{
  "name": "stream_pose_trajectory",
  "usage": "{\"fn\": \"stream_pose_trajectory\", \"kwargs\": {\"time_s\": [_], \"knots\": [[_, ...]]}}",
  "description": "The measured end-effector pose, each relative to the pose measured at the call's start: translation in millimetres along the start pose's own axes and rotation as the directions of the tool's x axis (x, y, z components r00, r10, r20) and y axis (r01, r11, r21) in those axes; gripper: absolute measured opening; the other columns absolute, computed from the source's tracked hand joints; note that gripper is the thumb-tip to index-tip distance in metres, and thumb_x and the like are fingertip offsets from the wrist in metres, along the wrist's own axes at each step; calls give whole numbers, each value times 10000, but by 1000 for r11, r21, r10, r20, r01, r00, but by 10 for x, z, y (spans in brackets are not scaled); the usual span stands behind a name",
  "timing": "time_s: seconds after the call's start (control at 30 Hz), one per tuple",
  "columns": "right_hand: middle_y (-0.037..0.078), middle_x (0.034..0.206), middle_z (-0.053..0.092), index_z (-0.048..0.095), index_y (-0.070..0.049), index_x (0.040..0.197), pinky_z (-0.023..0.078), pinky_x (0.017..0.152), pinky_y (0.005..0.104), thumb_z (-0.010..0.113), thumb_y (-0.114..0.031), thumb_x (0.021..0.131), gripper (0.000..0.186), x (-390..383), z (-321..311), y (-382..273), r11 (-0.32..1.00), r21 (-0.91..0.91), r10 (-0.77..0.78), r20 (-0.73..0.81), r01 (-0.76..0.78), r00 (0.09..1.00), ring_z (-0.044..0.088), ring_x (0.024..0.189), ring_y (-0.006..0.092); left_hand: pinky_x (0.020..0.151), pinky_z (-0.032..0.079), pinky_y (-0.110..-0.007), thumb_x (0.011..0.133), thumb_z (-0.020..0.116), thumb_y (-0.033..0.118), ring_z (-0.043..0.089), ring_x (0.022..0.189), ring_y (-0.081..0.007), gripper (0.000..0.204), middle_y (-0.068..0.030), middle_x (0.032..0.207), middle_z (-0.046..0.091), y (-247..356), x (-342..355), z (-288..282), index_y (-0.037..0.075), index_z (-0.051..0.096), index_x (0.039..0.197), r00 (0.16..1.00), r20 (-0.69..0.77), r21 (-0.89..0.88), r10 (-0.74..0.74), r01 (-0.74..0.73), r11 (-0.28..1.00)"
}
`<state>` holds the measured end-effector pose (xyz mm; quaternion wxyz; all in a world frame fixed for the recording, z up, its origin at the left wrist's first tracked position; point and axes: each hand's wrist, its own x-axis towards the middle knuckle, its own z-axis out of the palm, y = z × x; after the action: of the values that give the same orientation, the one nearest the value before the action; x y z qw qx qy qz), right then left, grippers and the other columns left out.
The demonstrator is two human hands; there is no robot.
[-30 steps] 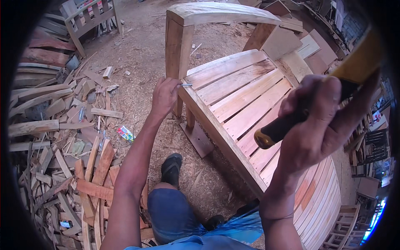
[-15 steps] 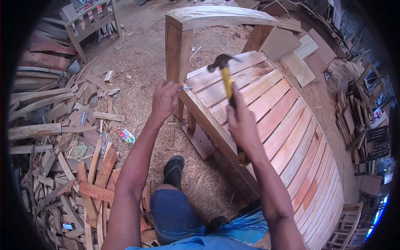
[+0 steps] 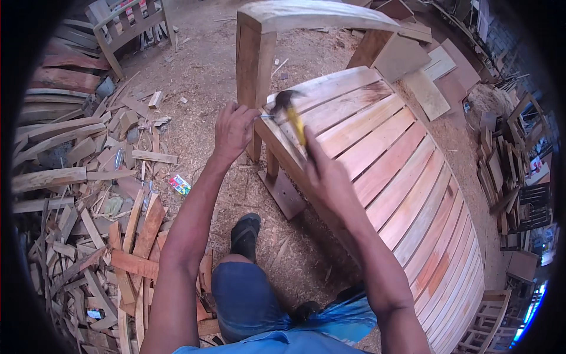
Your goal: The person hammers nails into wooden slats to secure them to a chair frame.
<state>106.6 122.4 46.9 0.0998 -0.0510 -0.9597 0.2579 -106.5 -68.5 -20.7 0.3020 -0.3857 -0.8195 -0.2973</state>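
My right hand (image 3: pixel 325 174) is wrapped round the handle of a claw hammer (image 3: pixel 296 123) with a yellow and black grip. Slightly blurred, the hammer head is at a thin metal pin (image 3: pixel 267 117) by the bench's corner post (image 3: pixel 252 76); whether they touch I cannot tell. My left hand (image 3: pixel 232 133) is closed beside that post, fingers pinched at the pin's near end; its exact kind is too small to make out. Under the hammer runs the edge of a slatted wooden bench (image 3: pixel 377 168), whose curved armrest (image 3: pixel 318 17) rises at the far end.
Offcuts and scrap wood (image 3: pixel 130 259) are heaped along the left. A wooden chair frame (image 3: pixel 131 29) stands at the far left. Flat boards (image 3: pixel 427 94) lie beyond the bench, and more wood is stacked (image 3: pixel 492 171) at the right. Sawdust covers the floor (image 3: pixel 200 76).
The hammer has come down and leftward, from above the slats to the metal pin at the corner. My left hand stays by the post, a little higher in view.
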Motion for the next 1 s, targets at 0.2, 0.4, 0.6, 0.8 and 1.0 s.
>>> {"fn": "stream_pose_trajectory", "kwargs": {"time_s": [0.2,0.4,0.6,0.8,1.0], "knots": [[139,854,709,328,-205,1720,582,711,434,610,-113,1081,705,-211,-579,-422,920,374,235,-280,-119,931,729,739,238,895,533,-468,914,722,54,627,1000,-330,154,-78,998,698,92,108,-131,78,736,1066,997,35,92,62,-65,994],[50,837,661,620,-239,1557,553,771,333,724,-106,1026,558,-583,-868,200,970,220,197,-472,-102,860,655,781,139,720,559,-434,1008,619,38,699,805,-250,248,-155,952,739,87,-601,39,25,590,1254,754,57,-407,-654,616,674],[97,961,721,723,-190,1428,569,815,400,781,-179,972,460,-1017,-1021,472,832,-295,347,-384,-470,856,722,849,263,550,566,-341,936,612,17,741,705,-203,368,-202,940,745,-64,-1181,353,5,515,1291,372,712,-375,-596,918,126],[210,1272,651,701,-81,1419,548,995,450,758,-154,969,459,-1551,-719,772,895,-123,370,-332,-428,868,677,1161,384,941,600,-474,888,659,50,731,1076,-466,624,-314,1184,701,-105,-1348,1136,-14,473,1480,607,535,-260,-588,780,569],[259,1447,566,671,-66,1451,513,1114,482,785,-96,934,530,-1861,-272,146,914,-302,135,-402,-270,906,593,1337,434,1091,529,-475,896,675,85,655,1287,-482,614,-312,1295,695,16,-1167,1601,9,531,1488,549,480,-110,-684,812,574]]}}
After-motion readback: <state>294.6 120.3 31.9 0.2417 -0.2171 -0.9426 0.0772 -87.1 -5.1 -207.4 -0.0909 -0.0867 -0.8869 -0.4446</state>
